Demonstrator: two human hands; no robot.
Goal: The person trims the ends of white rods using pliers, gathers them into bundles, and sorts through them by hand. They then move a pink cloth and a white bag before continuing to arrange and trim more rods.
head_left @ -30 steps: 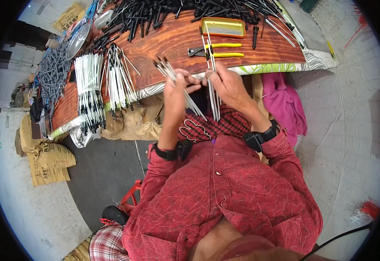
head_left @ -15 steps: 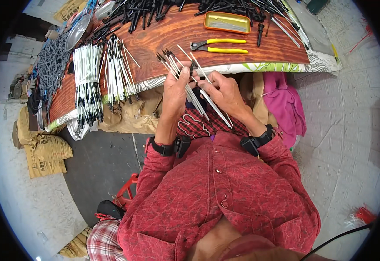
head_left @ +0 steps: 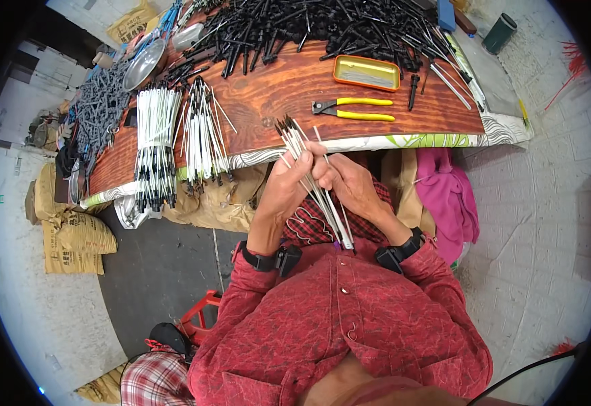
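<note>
Clock directions are taken from the item under inspection. From my station I find the white rods (head_left: 328, 218) between the hands, at the front of the worker's body, just short of the counter (head_left: 258, 101) edge; they are thin, straight and smooth, with dark tips fanned toward eleven. The left hand (head_left: 283, 189) is curled closed about them, thumb laid across. The right hand (head_left: 353, 184) is also closed on the rods, its fingertips meeting those of the left; the fingers hide the exact grip from me.

The counter is red-brown timber with bold dark grain, its front edge wrapped in a pale covering with green leaf print. At one o'clock I record pliers (head_left: 356, 109) with yellow handles and, beyond, a shallow yellow tray (head_left: 366, 73) with an orange rim, holding fine, straight pieces. At twelve lies a tangled heap of black fittings (head_left: 289, 30). Toward ten stands a banded bundle (head_left: 155, 139) of white rods with black ends. Near nine, tan sacks (head_left: 72, 240) carry dark printing, too small for me to read reliably.
</note>
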